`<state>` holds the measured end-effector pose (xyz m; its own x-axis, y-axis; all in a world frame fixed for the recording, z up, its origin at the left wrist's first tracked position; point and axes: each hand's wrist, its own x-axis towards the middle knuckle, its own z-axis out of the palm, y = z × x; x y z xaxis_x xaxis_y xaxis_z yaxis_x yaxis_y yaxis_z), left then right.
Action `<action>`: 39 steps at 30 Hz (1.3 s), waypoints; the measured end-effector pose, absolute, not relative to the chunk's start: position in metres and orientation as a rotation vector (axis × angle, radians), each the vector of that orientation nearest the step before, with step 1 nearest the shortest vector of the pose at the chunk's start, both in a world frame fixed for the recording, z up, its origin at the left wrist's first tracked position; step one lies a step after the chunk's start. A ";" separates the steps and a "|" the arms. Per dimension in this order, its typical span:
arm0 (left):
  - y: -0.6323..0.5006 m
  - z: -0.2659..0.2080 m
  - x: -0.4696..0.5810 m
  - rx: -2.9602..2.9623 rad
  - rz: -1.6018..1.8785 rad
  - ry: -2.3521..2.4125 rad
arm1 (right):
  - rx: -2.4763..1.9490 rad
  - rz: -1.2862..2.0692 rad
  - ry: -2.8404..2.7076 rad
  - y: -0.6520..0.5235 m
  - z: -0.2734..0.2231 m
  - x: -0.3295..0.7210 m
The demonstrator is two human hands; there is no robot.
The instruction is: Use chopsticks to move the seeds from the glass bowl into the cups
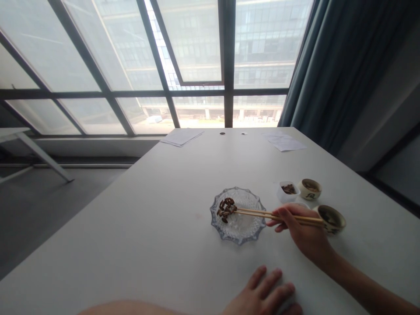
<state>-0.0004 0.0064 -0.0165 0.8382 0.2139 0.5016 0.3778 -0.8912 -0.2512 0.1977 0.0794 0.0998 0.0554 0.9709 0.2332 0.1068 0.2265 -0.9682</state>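
My right hand (305,232) is closed around a pair of wooden chopsticks (259,213) that point left. Their tips reach into a clear glass dish (241,238) with a scalloped rim, at a small heap of brown seed-like pieces (226,209) on the dish's left side. Whether the tips pinch a piece is too small to tell. Near the table's front edge my left hand (262,295) lies with its fingers spread, holding nothing. A white plastic cup (285,194) with more brown pieces stands beyond my right hand.
Two cream cups with dark markings, a far one (310,190) and a nearer one (337,223), stand at the right. My right hand partly covers another white container (302,204). Papers (182,137) lie at the table's far left, a sheet (285,141) at far right.
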 end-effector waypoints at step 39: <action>0.008 -0.013 -0.001 -2.634 -0.762 -0.456 | -1.014 0.820 -1.487 0.084 0.115 0.219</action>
<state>-0.0008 0.0076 -0.0133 0.8027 0.2038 0.5605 0.3978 -0.8831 -0.2486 0.2193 0.0845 0.1150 -0.0288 0.9188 0.3937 0.1577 0.3931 -0.9059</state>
